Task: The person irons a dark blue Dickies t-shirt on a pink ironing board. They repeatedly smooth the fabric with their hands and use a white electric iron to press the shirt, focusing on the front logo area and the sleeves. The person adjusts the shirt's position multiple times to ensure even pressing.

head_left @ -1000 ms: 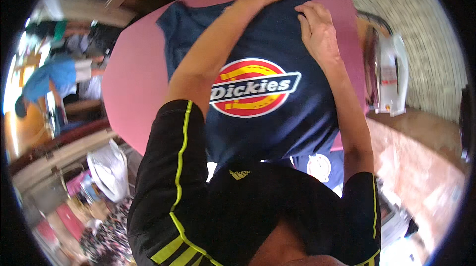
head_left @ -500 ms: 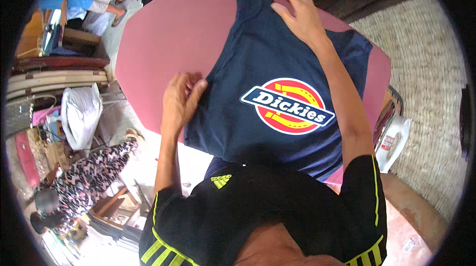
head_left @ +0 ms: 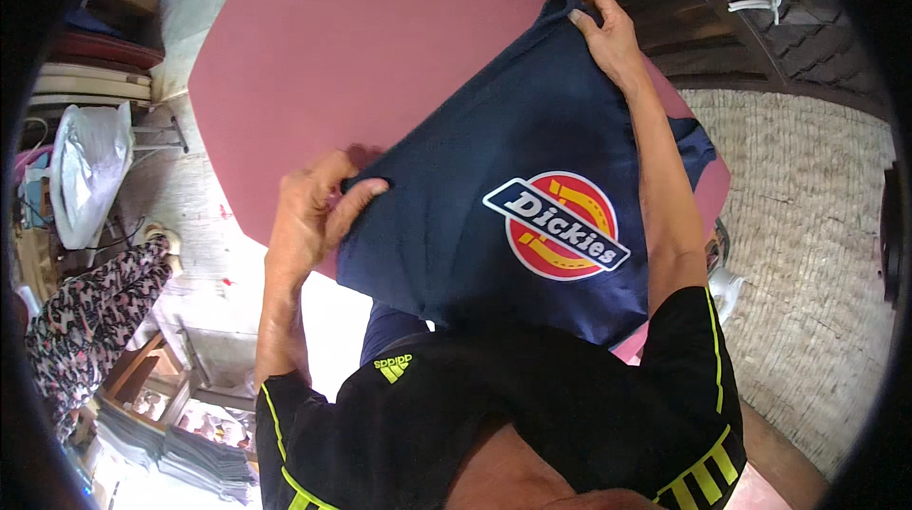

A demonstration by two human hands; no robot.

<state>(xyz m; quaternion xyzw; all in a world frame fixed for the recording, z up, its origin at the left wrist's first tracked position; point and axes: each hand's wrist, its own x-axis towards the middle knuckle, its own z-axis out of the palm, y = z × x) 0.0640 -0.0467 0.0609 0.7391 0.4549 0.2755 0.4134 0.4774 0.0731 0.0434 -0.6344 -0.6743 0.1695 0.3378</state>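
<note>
Both arms come up from the near edge in black sleeves with yellow-green stripes. The left forearm runs almost straight up, and the left hand (head_left: 313, 216) is curled shut, pinching the left edge of a navy shirt (head_left: 475, 225) between thumb and fingers. The right arm stretches much farther out, elbow nearly straight, and the right hand (head_left: 608, 35) is closed around the far corner of the same shirt, bunching the cloth a bit at the top.

The shirt lies spread on the pink bench (head_left: 332, 64), stretched at a slant between the two hands, and its near end hangs off the edge toward the person's body. A round red and yellow badge (head_left: 560, 225) faces up, just left of the right forearm.

Off to the left of the bench there's a white plastic bag (head_left: 85, 168), and lower left a sleeve in a black and pink pattern (head_left: 85, 311), someone else's.
</note>
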